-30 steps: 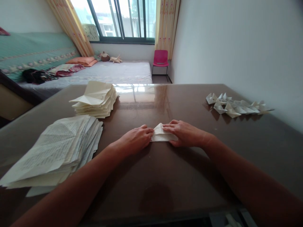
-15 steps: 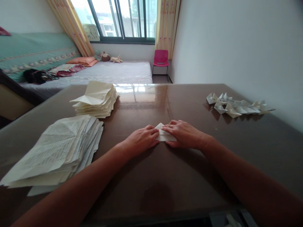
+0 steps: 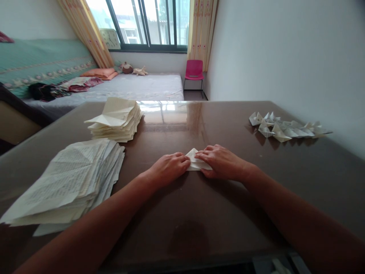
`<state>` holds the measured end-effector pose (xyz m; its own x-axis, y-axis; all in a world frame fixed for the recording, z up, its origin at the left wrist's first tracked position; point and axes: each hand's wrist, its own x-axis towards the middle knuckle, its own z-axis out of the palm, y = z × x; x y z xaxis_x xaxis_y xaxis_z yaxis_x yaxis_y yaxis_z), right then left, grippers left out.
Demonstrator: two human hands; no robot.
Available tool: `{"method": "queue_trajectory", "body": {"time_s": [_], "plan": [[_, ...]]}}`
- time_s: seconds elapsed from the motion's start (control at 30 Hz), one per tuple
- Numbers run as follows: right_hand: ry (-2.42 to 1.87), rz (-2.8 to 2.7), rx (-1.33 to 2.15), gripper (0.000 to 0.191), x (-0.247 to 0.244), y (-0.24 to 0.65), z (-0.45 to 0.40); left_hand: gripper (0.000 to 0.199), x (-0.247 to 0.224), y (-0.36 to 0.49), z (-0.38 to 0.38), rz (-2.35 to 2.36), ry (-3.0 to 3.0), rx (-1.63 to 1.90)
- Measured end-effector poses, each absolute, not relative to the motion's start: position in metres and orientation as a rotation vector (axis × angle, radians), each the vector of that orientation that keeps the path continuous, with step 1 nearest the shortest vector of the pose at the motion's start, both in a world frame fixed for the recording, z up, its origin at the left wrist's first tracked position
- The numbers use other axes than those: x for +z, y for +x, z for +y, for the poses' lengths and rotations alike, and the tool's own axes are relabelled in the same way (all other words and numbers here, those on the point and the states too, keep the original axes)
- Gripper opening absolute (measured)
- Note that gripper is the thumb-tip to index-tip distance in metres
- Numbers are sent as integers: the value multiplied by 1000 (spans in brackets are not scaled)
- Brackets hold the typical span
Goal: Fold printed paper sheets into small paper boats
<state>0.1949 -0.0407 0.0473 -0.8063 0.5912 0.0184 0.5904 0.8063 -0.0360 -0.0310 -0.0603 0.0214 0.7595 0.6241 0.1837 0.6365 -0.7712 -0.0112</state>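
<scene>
A small folded piece of paper (image 3: 195, 164) lies on the brown table between my hands, its pointed top facing away from me. My left hand (image 3: 170, 166) grips its left edge, the fingers curled together. Over its right side, my right hand (image 3: 221, 161) has its fingers on top and the thumb low at the near edge. Both hands cover parts of the sheet, so some of its creases are hidden.
Printed sheets (image 3: 71, 175) lie stacked at the near left, with a cream paper stack (image 3: 115, 121) behind them. Several folded paper boats (image 3: 285, 127) are grouped at the right. Beyond the glossy table (image 3: 176, 129) stand a bed (image 3: 154, 85) and a pink chair (image 3: 194, 70).
My left hand has shifted slightly left along the paper's edge, and the paper's lower fold looks a little changed. My right hand stays almost in place.
</scene>
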Motion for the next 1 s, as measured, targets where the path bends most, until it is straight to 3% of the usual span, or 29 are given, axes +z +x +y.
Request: {"method": "queue_trajectory", "body": {"time_s": [0.27, 0.5, 0.73, 1.0], "plan": [[-927, -2941, 82, 20, 49, 198, -35, 26, 23, -36, -55, -1177, -2963, -425], [-1012, -2772, 542, 21, 43, 207, -20, 30, 17, -40, -48, -1449, -3010, -612], [-1122, -2653, 817, 19, 37, 212, -13, 34, 13, -37, -44, -1673, -2884, -541], [-1285, -2697, 633, 17, 33, 211, -11, 32, 14, -31, -46, -1674, -2800, -447]]}}
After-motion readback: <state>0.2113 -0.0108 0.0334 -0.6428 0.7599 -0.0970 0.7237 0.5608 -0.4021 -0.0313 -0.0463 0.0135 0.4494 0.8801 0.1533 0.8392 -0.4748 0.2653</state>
